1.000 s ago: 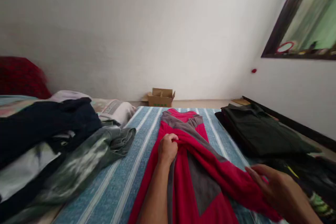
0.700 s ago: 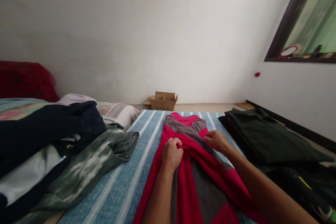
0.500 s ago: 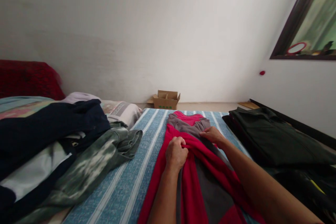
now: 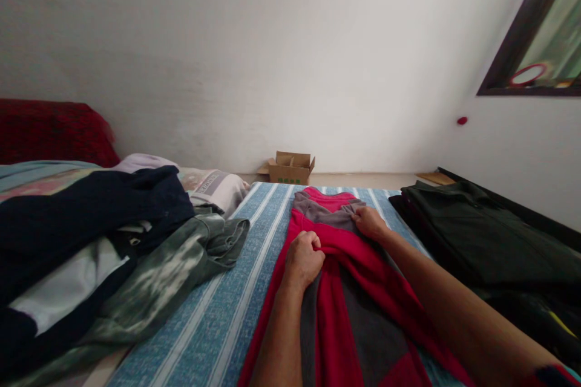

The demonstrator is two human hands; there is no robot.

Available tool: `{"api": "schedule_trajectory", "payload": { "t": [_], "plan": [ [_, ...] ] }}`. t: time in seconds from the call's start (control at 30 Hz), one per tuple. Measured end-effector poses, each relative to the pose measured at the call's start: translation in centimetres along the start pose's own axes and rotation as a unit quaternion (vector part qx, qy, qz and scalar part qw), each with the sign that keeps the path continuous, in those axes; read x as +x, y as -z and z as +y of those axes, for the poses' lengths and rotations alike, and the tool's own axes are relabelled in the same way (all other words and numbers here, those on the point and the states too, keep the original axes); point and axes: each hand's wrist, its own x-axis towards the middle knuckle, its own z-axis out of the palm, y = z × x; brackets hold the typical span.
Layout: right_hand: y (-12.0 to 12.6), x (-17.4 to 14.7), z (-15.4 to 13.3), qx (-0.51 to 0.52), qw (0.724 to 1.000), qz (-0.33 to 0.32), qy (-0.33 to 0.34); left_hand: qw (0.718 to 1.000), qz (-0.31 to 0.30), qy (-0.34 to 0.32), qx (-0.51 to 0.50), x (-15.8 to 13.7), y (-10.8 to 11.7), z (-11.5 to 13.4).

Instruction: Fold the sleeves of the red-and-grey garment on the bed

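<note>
A red and grey jacket (image 4: 333, 320) lies stretched out on the blue striped bed cover (image 4: 254, 290), its near end running out of the bottom of the view. My left hand (image 4: 305, 257) is closed in a pinch on a red fold near its middle. Further along, at the grey far right edge, my right hand (image 4: 370, 222) pinches the same jacket between thumb and fingers. A red strip like a sleeve slants under my right forearm toward the lower right.
On the left lie a dark navy garment (image 4: 149, 199) and green camouflage clothing (image 4: 190, 260), with a pillow (image 4: 215, 187) behind. Folded dark clothes (image 4: 490, 236) are stacked on the right. A cardboard box (image 4: 290, 169) stands beyond the bed, by the wall.
My right hand has shifted slightly up along the jacket's right edge. My left hand stays pinched on the red fold. The whole view has shifted a little.
</note>
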Motion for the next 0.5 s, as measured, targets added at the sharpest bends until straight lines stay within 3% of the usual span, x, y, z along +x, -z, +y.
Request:
{"api": "schedule_trajectory", "payload": {
  "t": [0.5],
  "plan": [
    [-1.4, -0.4, 0.9, 0.000, 1.000, -0.019, 0.011, 0.999, -0.041, 0.007, -0.033, 0.1, 1.3, -0.1]
  ]
}}
